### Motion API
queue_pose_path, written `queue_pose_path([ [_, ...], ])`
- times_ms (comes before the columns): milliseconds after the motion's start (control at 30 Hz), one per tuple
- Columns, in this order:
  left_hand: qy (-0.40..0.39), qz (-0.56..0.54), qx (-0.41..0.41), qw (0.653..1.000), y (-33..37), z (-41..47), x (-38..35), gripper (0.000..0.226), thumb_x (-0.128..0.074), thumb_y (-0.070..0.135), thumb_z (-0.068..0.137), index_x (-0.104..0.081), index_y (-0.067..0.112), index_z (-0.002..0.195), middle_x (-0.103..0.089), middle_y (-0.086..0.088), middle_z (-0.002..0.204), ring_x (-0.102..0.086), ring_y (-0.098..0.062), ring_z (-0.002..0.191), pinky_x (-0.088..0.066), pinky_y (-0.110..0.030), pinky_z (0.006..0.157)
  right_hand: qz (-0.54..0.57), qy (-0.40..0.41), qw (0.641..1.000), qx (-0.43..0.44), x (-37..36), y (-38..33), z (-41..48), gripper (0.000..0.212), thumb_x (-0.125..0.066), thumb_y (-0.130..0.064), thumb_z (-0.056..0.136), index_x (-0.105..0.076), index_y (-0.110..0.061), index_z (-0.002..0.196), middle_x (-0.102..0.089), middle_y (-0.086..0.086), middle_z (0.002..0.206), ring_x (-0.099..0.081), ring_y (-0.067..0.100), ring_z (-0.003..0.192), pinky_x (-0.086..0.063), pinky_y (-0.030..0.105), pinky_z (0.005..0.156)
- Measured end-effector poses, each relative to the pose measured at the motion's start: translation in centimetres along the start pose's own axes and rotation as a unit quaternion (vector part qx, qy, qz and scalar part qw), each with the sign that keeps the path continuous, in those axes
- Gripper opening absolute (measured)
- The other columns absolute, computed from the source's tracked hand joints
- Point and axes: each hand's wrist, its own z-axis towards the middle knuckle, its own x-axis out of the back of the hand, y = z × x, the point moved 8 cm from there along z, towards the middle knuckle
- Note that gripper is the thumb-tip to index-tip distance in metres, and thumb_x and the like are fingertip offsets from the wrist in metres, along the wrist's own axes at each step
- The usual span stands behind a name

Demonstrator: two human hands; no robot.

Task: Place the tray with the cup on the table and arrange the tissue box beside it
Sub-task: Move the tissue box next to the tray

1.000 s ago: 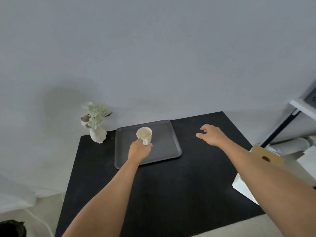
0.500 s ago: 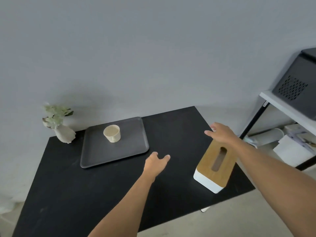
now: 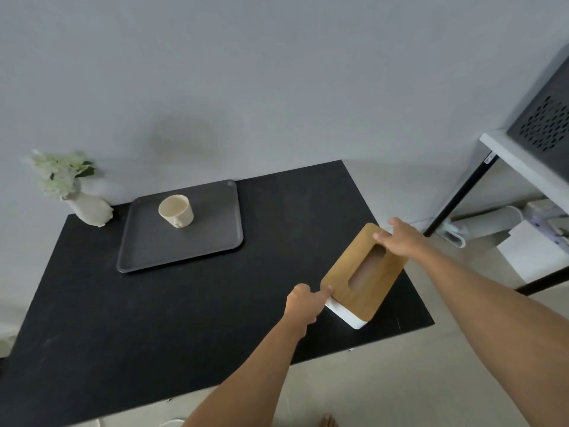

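A dark grey tray (image 3: pixel 197 248) lies on the black table (image 3: pixel 154 318) near the wall, with a cream cup (image 3: pixel 177 210) standing on it. The tissue box (image 3: pixel 345 291), white with a wooden lid and a slot, sits at an angle near the table's right edge. My left hand (image 3: pixel 303 305) grips its near left corner, thumb on the lid. My right hand (image 3: pixel 400 237) holds its far end, fingers over the lid's edge. Both hands are closed on the box.
A white vase with pale flowers (image 3: pixel 89 208) stands at the table's back left corner. To the right is a white shelf (image 3: pixel 523 167) on black legs carrying a dark perforated case (image 3: pixel 545 124). Paper and cables lie on the floor under it.
My left hand let go of the cup and crossed right to the tissue box. My right hand settled on the box's far end. The view swung to the right.
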Motion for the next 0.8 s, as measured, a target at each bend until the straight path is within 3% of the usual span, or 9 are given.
queue_pose_path([
  [67, 0.003, 0.003, 0.007, 1.0, -0.1, 0.2, -0.3, 0.035, -0.068, 0.049, 0.083, -0.056, 0.016, 0.09, -0.052, -0.001, 0.076, -0.052, -0.013, 0.064, -0.05, -0.026, 0.057, -0.002, -0.011, 1.0, -0.007, -0.8, 0.3, 0.2, 0.065, -0.052, -0.047, 0.093, -0.034, -0.012, 0.144, -0.045, 0.015, 0.146, -0.045, 0.035, 0.131, -0.041, 0.046, 0.1],
  [133, -0.001, -0.007, 0.02, 1.0, 0.0, 0.4, -0.8, 0.037, -0.07, 0.048, 0.082, -0.058, 0.013, 0.089, -0.054, -0.001, 0.074, -0.055, -0.013, 0.063, -0.057, -0.027, 0.06, 0.003, -0.025, 1.0, -0.011, -1.4, 0.7, 0.5, 0.061, -0.05, -0.044, 0.094, -0.036, -0.009, 0.142, -0.046, 0.016, 0.144, -0.046, 0.035, 0.129, -0.041, 0.045, 0.099],
  [233, -0.002, -0.019, 0.029, 0.999, 0.3, 0.6, -1.3, 0.039, -0.072, 0.048, 0.081, -0.057, 0.016, 0.098, -0.06, -0.003, 0.088, -0.063, -0.017, 0.077, -0.062, -0.033, 0.08, 0.004, -0.031, 0.999, -0.017, -1.6, 0.7, 0.6, 0.055, -0.046, -0.04, 0.097, -0.04, -0.007, 0.14, -0.05, 0.015, 0.141, -0.048, 0.034, 0.127, -0.04, 0.042, 0.098],
  [333, -0.019, -0.06, 0.033, 0.997, 0.1, 0.6, -1.7, 0.046, -0.076, 0.041, 0.079, -0.056, 0.012, 0.109, -0.058, -0.004, 0.092, -0.057, -0.015, 0.074, -0.056, -0.028, 0.066, 0.007, -0.018, 1.0, -0.013, -1.4, 0.2, 0.6, 0.048, -0.047, -0.032, 0.098, -0.044, -0.006, 0.138, -0.052, 0.014, 0.139, -0.048, 0.033, 0.126, -0.04, 0.041, 0.098],
  [433, -0.019, -0.101, 0.038, 0.994, -0.1, 0.2, -1.6, 0.056, -0.076, 0.031, 0.08, -0.047, 0.012, 0.124, -0.056, -0.002, 0.101, -0.058, -0.015, 0.084, -0.054, -0.028, 0.067, 0.004, -0.016, 1.0, -0.007, -1.5, -0.5, 0.5, 0.041, -0.047, -0.026, 0.098, -0.049, -0.005, 0.133, -0.056, 0.014, 0.132, -0.052, 0.032, 0.121, -0.041, 0.037, 0.092],
  [633, 0.076, -0.166, -0.004, 0.983, 1.0, -0.2, 2.6, 0.066, -0.066, 0.011, 0.087, -0.035, 0.017, 0.144, -0.042, 0.01, 0.091, -0.048, -0.009, 0.077, -0.042, -0.022, 0.056, 0.044, -0.017, 0.999, 0.017, -1.1, -4.0, 0.5, 0.033, -0.048, -0.024, 0.097, -0.054, -0.008, 0.125, -0.059, 0.011, 0.122, -0.055, 0.029, 0.112, -0.042, 0.036, 0.086],
  [733, 0.129, -0.201, -0.049, 0.97, 2.2, -0.3, 6.1, 0.055, -0.065, 0.007, 0.087, -0.046, 0.013, 0.138, -0.055, 0.006, 0.114, -0.056, -0.012, 0.095, -0.051, -0.028, 0.075, 0.073, -0.013, 0.997, 0.037, -1.0, -6.3, 0.7, 0.031, -0.049, -0.025, 0.096, -0.056, -0.009, 0.122, -0.06, 0.01, 0.12, -0.055, 0.025, 0.103, -0.041, 0.034, 0.081],
  [800, 0.157, -0.196, -0.088, 0.964, 3.4, -0.5, 8.7, 0.039, -0.06, 0.005, 0.086, -0.062, 0.016, 0.123, -0.066, 0.0, 0.116, -0.062, -0.019, 0.107, -0.055, -0.034, 0.084, 0.092, -0.008, 0.995, 0.048, -1.2, -8.1, 0.9, 0.033, -0.051, -0.026, 0.096, -0.053, -0.01, 0.125, -0.058, 0.008, 0.12, -0.054, 0.023, 0.102, -0.042, 0.034, 0.081],
])
